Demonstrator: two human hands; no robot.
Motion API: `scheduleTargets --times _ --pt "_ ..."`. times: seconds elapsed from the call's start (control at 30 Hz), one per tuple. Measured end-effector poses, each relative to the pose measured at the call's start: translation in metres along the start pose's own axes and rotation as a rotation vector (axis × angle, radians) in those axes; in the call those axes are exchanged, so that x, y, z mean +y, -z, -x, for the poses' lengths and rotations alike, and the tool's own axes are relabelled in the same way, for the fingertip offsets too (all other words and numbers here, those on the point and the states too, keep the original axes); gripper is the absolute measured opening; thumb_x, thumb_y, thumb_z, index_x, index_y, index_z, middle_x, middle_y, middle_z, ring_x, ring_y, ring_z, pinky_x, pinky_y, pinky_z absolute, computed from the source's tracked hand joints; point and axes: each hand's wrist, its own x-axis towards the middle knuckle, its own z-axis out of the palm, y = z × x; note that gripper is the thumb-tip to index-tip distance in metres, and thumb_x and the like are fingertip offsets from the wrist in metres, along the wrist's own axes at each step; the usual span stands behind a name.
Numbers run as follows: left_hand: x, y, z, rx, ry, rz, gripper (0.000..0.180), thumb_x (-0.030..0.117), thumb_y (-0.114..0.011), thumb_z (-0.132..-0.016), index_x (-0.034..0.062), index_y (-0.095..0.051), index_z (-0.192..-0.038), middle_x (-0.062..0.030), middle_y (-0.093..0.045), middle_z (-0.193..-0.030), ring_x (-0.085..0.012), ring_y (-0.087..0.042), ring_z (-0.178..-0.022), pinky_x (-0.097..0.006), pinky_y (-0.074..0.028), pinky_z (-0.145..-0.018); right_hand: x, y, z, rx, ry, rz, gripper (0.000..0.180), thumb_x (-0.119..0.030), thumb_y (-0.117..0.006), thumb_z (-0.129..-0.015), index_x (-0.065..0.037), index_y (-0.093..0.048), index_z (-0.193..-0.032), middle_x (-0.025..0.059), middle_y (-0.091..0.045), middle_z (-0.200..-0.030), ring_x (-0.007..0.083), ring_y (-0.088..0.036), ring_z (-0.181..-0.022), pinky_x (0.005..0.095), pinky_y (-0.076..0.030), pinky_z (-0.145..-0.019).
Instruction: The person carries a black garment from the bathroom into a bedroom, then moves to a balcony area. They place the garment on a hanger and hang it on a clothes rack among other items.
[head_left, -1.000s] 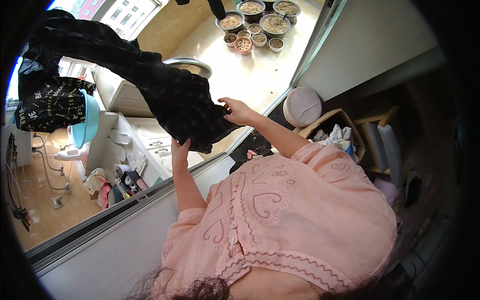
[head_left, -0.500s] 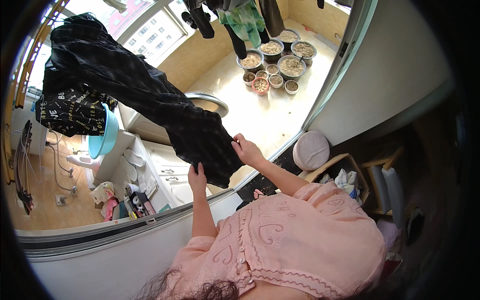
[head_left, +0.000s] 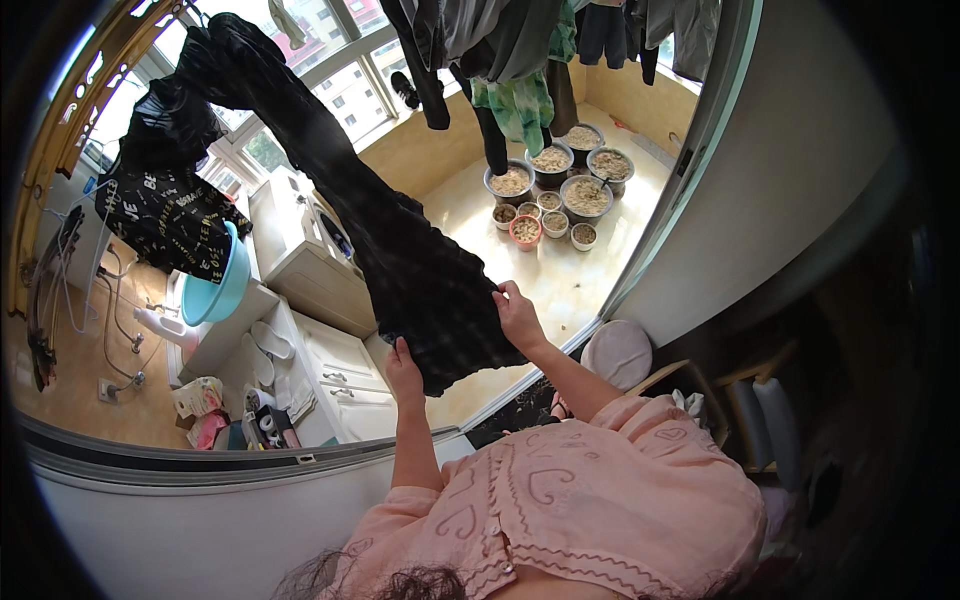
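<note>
A long black garment [head_left: 420, 270] with a faint check pattern hangs from high at the left and slants down toward me. My left hand [head_left: 403, 375] pinches the left corner of its lower edge. At the other side of that edge, my right hand [head_left: 517, 318] grips the cloth between thumb and fingers. The lower part is drawn out taut and wide between both hands. Left of it hangs a black garment with pale lettering [head_left: 165, 215], touched by neither hand.
A light blue basin [head_left: 222, 285] stands below the lettered garment. Beyond are a white washing machine [head_left: 310, 260] and white cabinet [head_left: 345, 365]. Several pots [head_left: 585, 200] stand on the far floor, under hanging clothes [head_left: 520, 110]. A round stool [head_left: 617, 355] sits beside the sliding door [head_left: 780, 190].
The lower edge of the black garment is spread wider, my hands being farther apart. The view has tilted upward, showing more of the hanging clothes.
</note>
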Motion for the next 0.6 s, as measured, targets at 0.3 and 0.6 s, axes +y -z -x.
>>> scheduleTargets --times 0.3,0.6 --pt "0.027 0.028 -0.016 -0.159 0.111 0.324 0.046 0.039 -0.045 -0.093 -0.0043 -0.057 -0.101 -0.0080 -0.063 -0.090 -0.0140 -0.057 -0.082 -0.026 -0.045 -0.074 0.002 0.004 -0.004 0.018 0.064 0.070 0.020 -0.019 -0.049 -0.090 -0.001 -0.047 -0.097 0.0245 -0.059 -0.076 0.0425 -0.057 -0.074 0.0418 -0.045 -0.062" --pt "0.007 0.033 0.000 -0.281 0.392 0.356 0.043 0.033 -0.053 -0.090 0.0035 -0.042 -0.120 -0.0075 -0.056 -0.107 -0.0164 -0.057 -0.093 -0.028 -0.046 -0.081 0.039 0.013 -0.009 -0.032 -0.225 0.009 0.033 -0.031 -0.055 -0.086 0.000 -0.055 -0.099 0.0182 -0.062 -0.086 0.0287 -0.061 -0.080 0.0348 -0.046 -0.069"
